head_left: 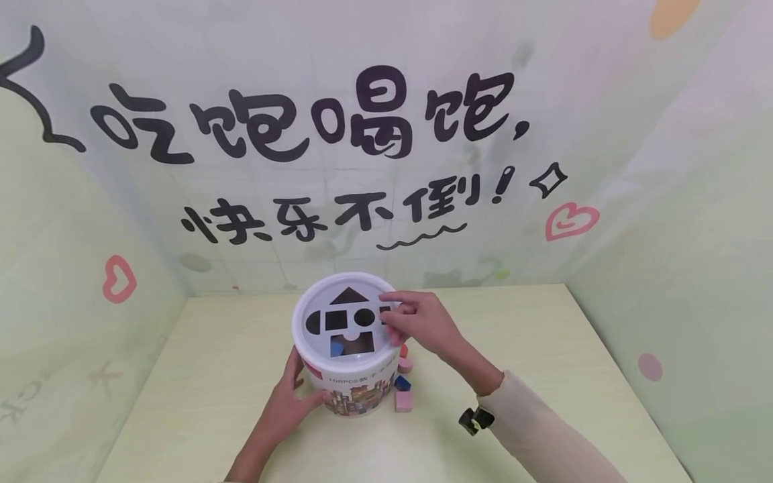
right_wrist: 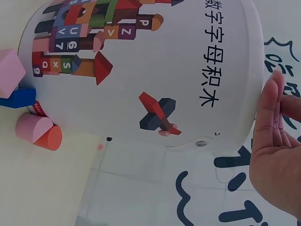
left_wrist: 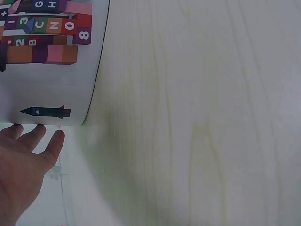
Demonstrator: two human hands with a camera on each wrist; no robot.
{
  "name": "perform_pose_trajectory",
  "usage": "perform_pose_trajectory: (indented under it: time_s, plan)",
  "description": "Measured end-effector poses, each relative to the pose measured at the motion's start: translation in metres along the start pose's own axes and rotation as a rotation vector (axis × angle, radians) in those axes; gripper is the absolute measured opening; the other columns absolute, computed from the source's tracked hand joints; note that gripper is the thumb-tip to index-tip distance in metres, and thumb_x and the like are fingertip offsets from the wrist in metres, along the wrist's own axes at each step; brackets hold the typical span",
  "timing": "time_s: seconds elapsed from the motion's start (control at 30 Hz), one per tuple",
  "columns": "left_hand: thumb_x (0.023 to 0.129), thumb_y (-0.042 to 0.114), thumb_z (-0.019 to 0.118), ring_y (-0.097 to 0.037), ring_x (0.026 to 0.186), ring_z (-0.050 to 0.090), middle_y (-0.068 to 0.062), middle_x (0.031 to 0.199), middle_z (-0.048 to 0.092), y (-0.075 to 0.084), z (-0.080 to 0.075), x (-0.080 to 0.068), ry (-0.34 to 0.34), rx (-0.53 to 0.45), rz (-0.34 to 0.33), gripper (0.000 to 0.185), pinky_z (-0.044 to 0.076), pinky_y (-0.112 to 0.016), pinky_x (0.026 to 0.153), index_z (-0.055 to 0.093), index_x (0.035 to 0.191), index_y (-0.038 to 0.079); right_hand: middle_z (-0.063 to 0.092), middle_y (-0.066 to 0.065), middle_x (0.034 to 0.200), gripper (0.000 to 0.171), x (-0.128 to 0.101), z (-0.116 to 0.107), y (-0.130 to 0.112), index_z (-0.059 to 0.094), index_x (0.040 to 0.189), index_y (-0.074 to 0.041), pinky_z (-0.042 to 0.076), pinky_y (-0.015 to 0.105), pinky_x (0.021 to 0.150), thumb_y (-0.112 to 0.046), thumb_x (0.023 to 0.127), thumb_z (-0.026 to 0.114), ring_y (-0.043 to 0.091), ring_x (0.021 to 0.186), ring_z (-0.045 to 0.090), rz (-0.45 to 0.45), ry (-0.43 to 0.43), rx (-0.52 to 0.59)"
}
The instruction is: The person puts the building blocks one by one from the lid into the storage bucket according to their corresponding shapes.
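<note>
A white toy-block bucket [head_left: 356, 392] stands upright on the table, its lid [head_left: 314, 293] cut with shaped holes. A blue block [head_left: 337, 349] shows through the bridge-shaped hole. My left hand [head_left: 290, 402] holds the bucket's left side, thumb at the front; in the left wrist view its fingertips [left_wrist: 59, 136] meet the printed wall. At the lid's right edge is my right hand [head_left: 423, 322], thumb and fingers loosely bent over a partly covered hole. No block shows between them. Beside the bucket lie a pink cube [head_left: 403, 402], a blue block [head_left: 402, 383], a pink rounded block [head_left: 405, 365] and a red-orange block [head_left: 404, 350].
The pale wooden table [head_left: 229, 355] is bounded by printed walls at the back and both sides. Large black lettering and hearts mark the back wall [head_left: 338, 181]. A black device [head_left: 476, 420] sits at my right wrist.
</note>
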State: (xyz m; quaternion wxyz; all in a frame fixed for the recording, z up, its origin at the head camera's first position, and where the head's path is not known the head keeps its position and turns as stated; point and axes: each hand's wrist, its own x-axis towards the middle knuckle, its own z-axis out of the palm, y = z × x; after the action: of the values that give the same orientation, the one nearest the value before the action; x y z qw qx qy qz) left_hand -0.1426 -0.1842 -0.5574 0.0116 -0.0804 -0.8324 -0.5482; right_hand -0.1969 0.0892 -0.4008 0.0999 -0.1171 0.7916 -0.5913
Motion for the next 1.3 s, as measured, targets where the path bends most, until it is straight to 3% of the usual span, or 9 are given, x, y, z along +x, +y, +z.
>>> perform_pose_trajectory:
  time_s: [0.53, 0.7, 1.3]
  plan:
    - [0.080, 0.028, 0.081, -0.042, 0.142, 0.029, -0.014, 0.161, 0.020, -0.003, 0.001, 0.001, 0.006, -0.003, 0.006, 0.109, 0.038, -0.062, 0.106, 0.003, 0.157, 0.035, 0.068, 0.017, 0.074, 0.032, -0.011, -0.023, 0.030, 0.065, 0.122, 0.000, 0.062, 0.034, 0.062, -0.008, 0.091, 0.068, 0.015, 0.056, 0.065, 0.034, 0.152, 0.107]
    - [0.080, 0.029, 0.080, -0.042, 0.142, 0.028, -0.014, 0.161, 0.019, -0.001, 0.002, 0.001, 0.007, 0.001, 0.000, 0.109, 0.038, -0.063, 0.106, 0.002, 0.157, 0.035, 0.069, 0.013, 0.073, 0.031, -0.012, -0.029, 0.050, 0.066, 0.119, -0.001, 0.062, 0.035, 0.062, -0.013, 0.090, 0.069, 0.018, 0.056, 0.066, 0.071, 0.182, 0.119]
    - [0.080, 0.028, 0.081, -0.041, 0.142, 0.029, -0.012, 0.161, 0.021, -0.004, 0.003, 0.000, 0.007, 0.005, -0.008, 0.109, 0.039, -0.062, 0.105, 0.004, 0.156, 0.035, 0.067, 0.007, 0.069, 0.033, -0.013, -0.011, 0.132, 0.062, 0.120, 0.009, 0.061, 0.031, 0.058, -0.007, 0.091, 0.063, 0.013, 0.055, 0.064, 0.207, 0.152, 0.104]
